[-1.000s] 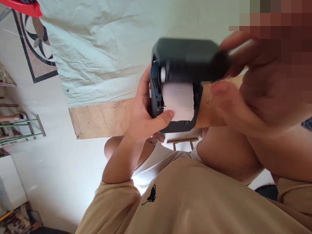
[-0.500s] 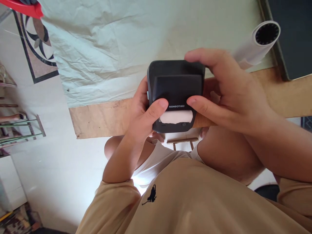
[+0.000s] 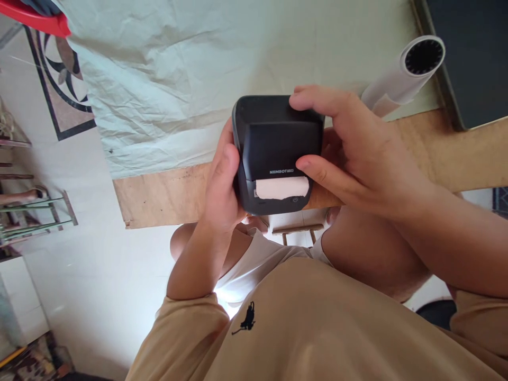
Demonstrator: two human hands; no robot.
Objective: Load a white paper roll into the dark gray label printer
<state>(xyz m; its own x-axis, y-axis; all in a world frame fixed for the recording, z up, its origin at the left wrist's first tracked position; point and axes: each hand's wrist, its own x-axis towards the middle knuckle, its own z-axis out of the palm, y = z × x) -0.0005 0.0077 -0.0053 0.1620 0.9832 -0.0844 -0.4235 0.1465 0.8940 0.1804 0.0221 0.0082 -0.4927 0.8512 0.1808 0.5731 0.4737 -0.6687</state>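
Held up off the counter [image 3: 166, 196] between both hands: a small black, rounded-cornered plastic label printer [image 3: 278, 153], lid closed, with a strip of white label paper [image 3: 281, 188] showing at the slot on its near face.

Left hand [image 3: 222, 190] clenched on the printer's left flank, thumb laid up along the side edge, remaining fingers hidden behind the body. Right hand [image 3: 357, 153] grasping the right flank, forefinger arched over the top corner, thumb pressed to the front face just beside the paper slot.

Judged as handling: a stiff, smooth shell, light enough for a fingertip hold, likely somewhat slippery on its matte sides. Best taken by the two opposite flanks, as here, clear of the hinged lid's seam and of the paper. Paper strip soft and easily creased or torn; better left untouched. Probably not fragile in the hand, though a drop onto the wooden edge could pop the lid.

Behind, well apart: a white paper roll with dark core [image 3: 405, 74] lying on a crumpled pale sheet [image 3: 198, 69].
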